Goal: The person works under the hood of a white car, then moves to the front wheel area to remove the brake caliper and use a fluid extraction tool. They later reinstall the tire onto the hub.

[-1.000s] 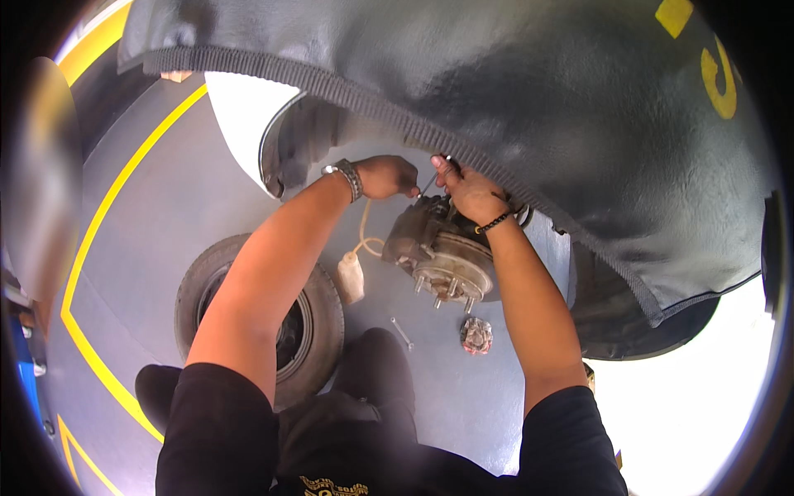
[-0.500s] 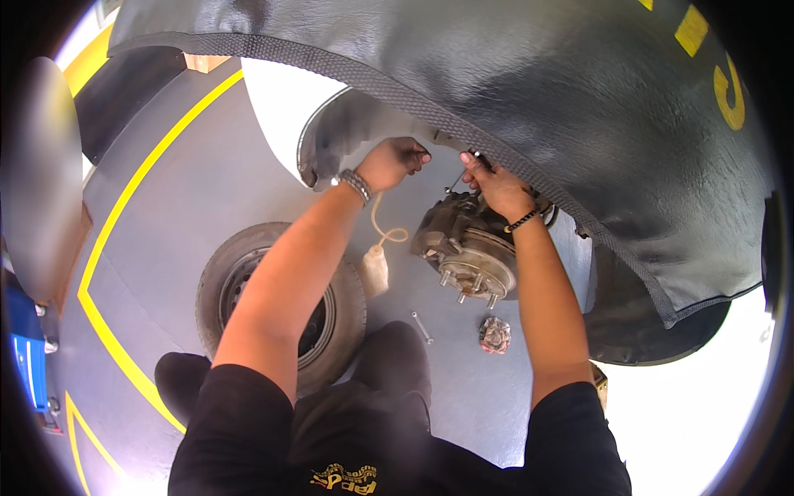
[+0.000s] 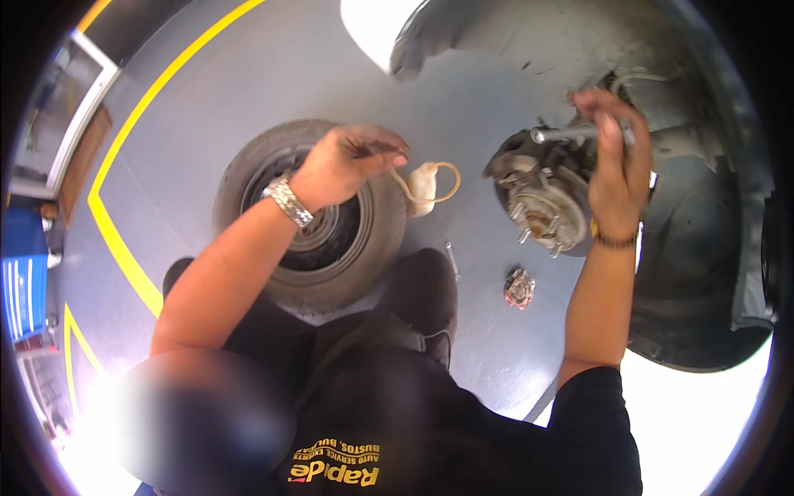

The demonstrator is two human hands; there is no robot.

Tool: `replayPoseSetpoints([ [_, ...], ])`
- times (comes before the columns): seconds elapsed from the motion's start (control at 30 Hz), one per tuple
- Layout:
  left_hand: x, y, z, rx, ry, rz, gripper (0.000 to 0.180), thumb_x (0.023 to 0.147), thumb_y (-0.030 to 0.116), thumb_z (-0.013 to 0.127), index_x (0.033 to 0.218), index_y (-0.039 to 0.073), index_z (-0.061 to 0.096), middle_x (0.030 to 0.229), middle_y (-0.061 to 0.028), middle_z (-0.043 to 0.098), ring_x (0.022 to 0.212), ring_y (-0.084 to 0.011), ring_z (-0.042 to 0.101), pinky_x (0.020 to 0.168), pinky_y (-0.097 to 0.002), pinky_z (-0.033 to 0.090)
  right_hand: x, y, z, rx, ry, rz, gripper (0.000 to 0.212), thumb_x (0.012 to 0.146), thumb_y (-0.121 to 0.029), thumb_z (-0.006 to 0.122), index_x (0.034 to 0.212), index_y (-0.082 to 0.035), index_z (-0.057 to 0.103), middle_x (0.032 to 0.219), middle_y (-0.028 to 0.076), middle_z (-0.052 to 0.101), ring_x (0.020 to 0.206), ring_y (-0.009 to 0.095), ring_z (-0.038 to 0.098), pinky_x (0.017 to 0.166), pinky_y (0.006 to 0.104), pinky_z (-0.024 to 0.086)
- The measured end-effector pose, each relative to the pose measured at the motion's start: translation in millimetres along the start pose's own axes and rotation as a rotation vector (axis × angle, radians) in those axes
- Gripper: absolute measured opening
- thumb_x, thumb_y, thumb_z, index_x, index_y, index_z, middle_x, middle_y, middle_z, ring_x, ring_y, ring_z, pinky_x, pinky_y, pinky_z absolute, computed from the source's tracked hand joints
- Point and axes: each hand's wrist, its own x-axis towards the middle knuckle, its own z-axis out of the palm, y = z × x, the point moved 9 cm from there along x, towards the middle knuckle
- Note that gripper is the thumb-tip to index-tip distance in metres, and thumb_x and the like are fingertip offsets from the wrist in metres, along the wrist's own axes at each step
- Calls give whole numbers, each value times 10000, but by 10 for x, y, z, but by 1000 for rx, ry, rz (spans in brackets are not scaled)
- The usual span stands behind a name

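Note:
My left hand point(image 3: 351, 165), with a silver band on its wrist, is closed in a pinch on a thin yellowish hose point(image 3: 452, 192). The hose loops over to a small whitish plastic bottle point(image 3: 423, 186) that hangs beside the tyre. On the other side, my right hand point(image 3: 616, 161) grips a silver wrench point(image 3: 571, 134), its near end pointing left; motion blurs the fingers. Just below and left of that hand is the wheel hub with its brake disc point(image 3: 550, 217) and bare studs. A dark brake caliper point(image 3: 517, 165) sits at the disc's far left side.
A wheel with its tyre point(image 3: 310, 289) lies flat in front of my knees. On the grey floor are another slim wrench point(image 3: 452, 260) and a crumpled reddish-grey rag point(image 3: 519, 289). A dark wheel-arch liner point(image 3: 695, 273) curves along the right. Blue equipment point(image 3: 26, 285) stands far left.
Both hands have drawn back from the wheel arch, the left toward the tyre with the hose and bottle, the right rightward. The wrench now shows clearly. My view has shifted, leaving the fender cover out of sight.

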Motion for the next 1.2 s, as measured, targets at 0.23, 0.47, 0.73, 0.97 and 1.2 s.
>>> replayPoseSetpoints([
  [0.23,-620,-448,-736,149,335,-201,240,910,179,768,1108,45,736,1000,-11,724,873,-78,643,783,-239,511,-2820,532,2625,-90,-990,601,284,967,-305,619,910,-30,663,900,154,650,896,358,636,802,485,498],
  [0.47,-685,-121,-519,129,274,98,200,885,173,789,1032,39,762,871,1,685,732,-79,595,680,-244,499,-4199,1265,3953,-645,-1218,694,290,991,-191,507,1087,-37,734,1194,136,677,1017,318,715,850,435,586],
  [0.73,-909,1,-529,227,271,171,204,854,126,792,1029,26,759,892,-31,694,716,-121,595,671,-276,498,-4570,1451,4049,-766,-977,957,309,1023,-128,410,1137,-1,667,1050,122,757,958,281,750,779,391,608],
  [0.97,-894,-3,-663,167,252,103,183,866,81,773,1029,5,740,928,-44,684,772,-120,598,711,-272,497,-4085,1048,3927,-544,-1131,828,265,972,-99,499,1127,-108,713,1029,161,730,1016,337,720,828,432,588],
  [1.2,-941,-194,-855,157,265,82,162,878,59,761,1022,-8,736,922,-43,675,760,-103,585,687,-264,494,-1707,-193,2303,-61,-883,523,199,869,-133,722,1040,-85,633,845,82,687,791,209,684,748,362,542],
])
